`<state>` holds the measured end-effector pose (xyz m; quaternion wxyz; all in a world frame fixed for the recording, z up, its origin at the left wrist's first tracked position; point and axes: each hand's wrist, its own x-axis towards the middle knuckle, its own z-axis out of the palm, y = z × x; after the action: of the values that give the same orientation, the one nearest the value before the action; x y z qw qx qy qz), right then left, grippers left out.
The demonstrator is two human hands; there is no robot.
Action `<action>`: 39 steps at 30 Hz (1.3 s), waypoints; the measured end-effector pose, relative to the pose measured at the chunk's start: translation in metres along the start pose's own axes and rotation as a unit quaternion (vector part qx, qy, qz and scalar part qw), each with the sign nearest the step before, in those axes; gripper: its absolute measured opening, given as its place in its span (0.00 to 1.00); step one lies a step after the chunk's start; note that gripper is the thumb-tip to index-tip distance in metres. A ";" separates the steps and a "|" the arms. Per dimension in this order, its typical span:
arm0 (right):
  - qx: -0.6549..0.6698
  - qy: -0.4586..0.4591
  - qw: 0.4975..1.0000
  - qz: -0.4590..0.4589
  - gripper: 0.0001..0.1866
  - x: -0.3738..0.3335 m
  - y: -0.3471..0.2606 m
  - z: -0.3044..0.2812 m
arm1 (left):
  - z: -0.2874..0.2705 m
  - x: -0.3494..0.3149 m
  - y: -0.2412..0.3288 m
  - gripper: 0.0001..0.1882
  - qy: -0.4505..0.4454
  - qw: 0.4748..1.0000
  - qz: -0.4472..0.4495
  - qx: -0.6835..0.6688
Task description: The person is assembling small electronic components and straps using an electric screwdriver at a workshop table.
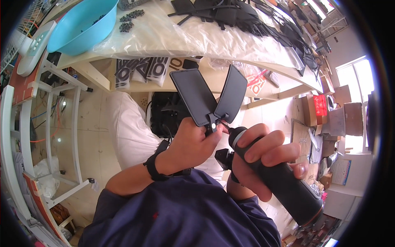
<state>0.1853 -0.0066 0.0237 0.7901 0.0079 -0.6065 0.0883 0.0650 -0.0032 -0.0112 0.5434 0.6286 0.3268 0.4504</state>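
My left hand [185,142] pinches a black luggage tag [193,96] near its short strap. Its two flat leather-like panels spread upward in a V, and a small shiny fastener shows on the strap. Wrapped around a black cordless electric screwdriver [284,185], my right hand [261,154] points its narrow tip at the strap beside my left fingertips. My fingers partly hide the spot where the tip meets the tag, so I cannot tell whether it touches. Both hands are above my lap, in front of the table edge.
On the plastic-covered table [160,45] stand a blue basin [82,29], small black parts [131,18] and a heap of black strapped pieces [242,14]. Printed packets [156,70] lie on the shelf below. A white scale [37,49] is at left; cardboard boxes [343,117] are at right.
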 end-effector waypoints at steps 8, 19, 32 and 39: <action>-0.037 -0.022 0.998 0.056 0.33 0.000 -0.006 -0.002 | -0.002 -0.002 0.000 0.07 -0.021 0.999 -0.035 0.001; -0.037 -0.019 0.997 0.060 0.33 -0.001 -0.006 -0.001 | -0.001 -0.003 -0.005 0.08 -0.024 0.999 -0.039 0.000; -0.040 -0.026 0.997 0.067 0.33 -0.003 -0.006 -0.001 | 0.002 -0.002 -0.010 0.08 0.031 0.999 0.007 -0.027; -0.011 0.006 1.000 0.024 0.32 -0.004 0.000 -0.003 | -0.004 -0.002 -0.011 0.07 -0.083 0.980 -0.153 -0.092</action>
<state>0.1876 -0.0065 0.0191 0.7912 -0.0156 -0.6031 0.1005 0.0617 -0.0018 -0.0225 0.6865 0.5541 0.3296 0.3364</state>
